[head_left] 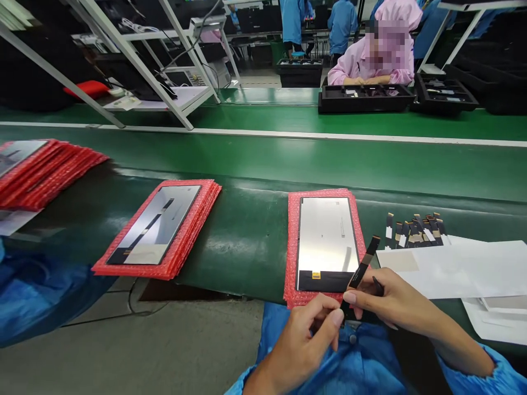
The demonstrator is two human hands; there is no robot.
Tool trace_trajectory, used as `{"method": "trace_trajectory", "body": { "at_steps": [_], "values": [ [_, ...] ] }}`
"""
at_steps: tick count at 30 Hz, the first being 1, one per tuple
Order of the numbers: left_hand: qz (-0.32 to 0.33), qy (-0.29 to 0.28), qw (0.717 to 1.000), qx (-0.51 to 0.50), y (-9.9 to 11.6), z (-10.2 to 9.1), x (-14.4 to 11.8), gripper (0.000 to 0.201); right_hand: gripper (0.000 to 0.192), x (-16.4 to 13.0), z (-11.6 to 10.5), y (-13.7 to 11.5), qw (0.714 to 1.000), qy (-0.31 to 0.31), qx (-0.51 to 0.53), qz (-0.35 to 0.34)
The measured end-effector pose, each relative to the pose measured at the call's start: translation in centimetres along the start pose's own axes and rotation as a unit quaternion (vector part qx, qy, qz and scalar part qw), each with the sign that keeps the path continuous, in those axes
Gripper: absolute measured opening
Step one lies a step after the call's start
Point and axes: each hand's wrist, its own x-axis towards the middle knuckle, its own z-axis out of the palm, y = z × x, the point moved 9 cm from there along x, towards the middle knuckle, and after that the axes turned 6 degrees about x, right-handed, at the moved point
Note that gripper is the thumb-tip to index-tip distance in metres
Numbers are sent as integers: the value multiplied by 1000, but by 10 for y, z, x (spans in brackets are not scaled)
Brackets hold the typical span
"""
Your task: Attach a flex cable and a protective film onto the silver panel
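A display panel (323,241) lies face down on a red foam sheet (291,247) at the near edge of the green belt. My right hand (391,302) pinches a thin black flex strip (364,265) that points up over the panel's lower right corner. My left hand (307,334) is curled beside it, its fingertips touching the strip's lower end near the right thumb. A row of several similar flex strips (414,230) lies to the right on white paper (457,269).
A second panel (156,225) rests on a stack of red foam sheets (185,247) to the left; another red stack (45,170) lies far left. Across the belt a person in pink (370,60) sits behind black trays (364,97). White shelf frames (164,66) stand at back left.
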Motion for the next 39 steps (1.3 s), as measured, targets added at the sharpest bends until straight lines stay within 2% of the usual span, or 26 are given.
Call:
{"method": "trace_trajectory", "body": {
  "at_steps": [2,4,5,6,9,12,16,22,39],
  "values": [
    [64,121,986,96,5,-30,-2,14,26,6,-8,-5,1000,11,-5,6],
    [141,253,936,201,15,-57,-10,23,36,15,-17,-11,999,27,-18,8],
    [173,291,907,251,18,-64,-13,29,39,21,-20,-15,999,28,-25,5],
    [197,305,884,296,21,-66,-13,35,40,28,-22,-18,999,23,-29,3],
    [228,273,850,389,19,-59,-7,48,40,49,-23,-25,999,-4,-39,-1],
    [237,257,844,408,17,-52,-5,50,39,66,-20,-29,998,-17,-64,-5],
    [241,265,849,389,14,-50,-7,41,36,77,-11,-31,995,-34,-92,-5],
    [255,286,859,339,10,-57,-12,32,33,82,-2,-39,992,-55,-109,-21],
    [250,277,865,335,6,-58,-12,28,29,85,-2,-31,992,-63,-103,36]
  ]
}}
